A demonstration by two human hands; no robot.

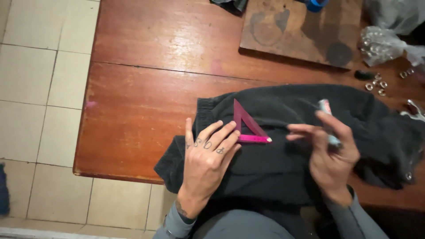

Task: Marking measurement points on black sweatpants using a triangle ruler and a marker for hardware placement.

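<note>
Black cloth [283, 146] lies spread over the near edge of a reddish wooden table [133, 110], a dark garment with a gathered band at its left end, part of it hanging off the edge toward the person. The left hand [208, 159] lies flat on it, palm down and fingers spread, grasping nothing; its fingertips press on the left corner of a pink triangle ruler [248, 128] and pin it to the cloth. The ruler lies flat, its long bright edge running level toward the right and its point aimed away from the person. Just right of the ruler's tip is the right hand [330, 155], raised a little above the cloth, fingers partly curled around a small tube-shaped marker [326, 121] with a pale body, which stands nearly upright in the grip. Grey sleeves cover both forearms.

Farther right, at the picture's edge, a shiny metal tool [414, 109] rests on or beside the cloth; what kind I cannot tell. Beyond the cloth, several small metal rings [376, 84] lie scattered on the bare wood, near a small dark lump. Behind them sits a clear plastic bag [380, 44] holding more rings. At the far side lies a stained wooden board [301, 28], with a blue round object [316, 4] at its top edge. Pale floor tiles [40, 88] show left of the table.
</note>
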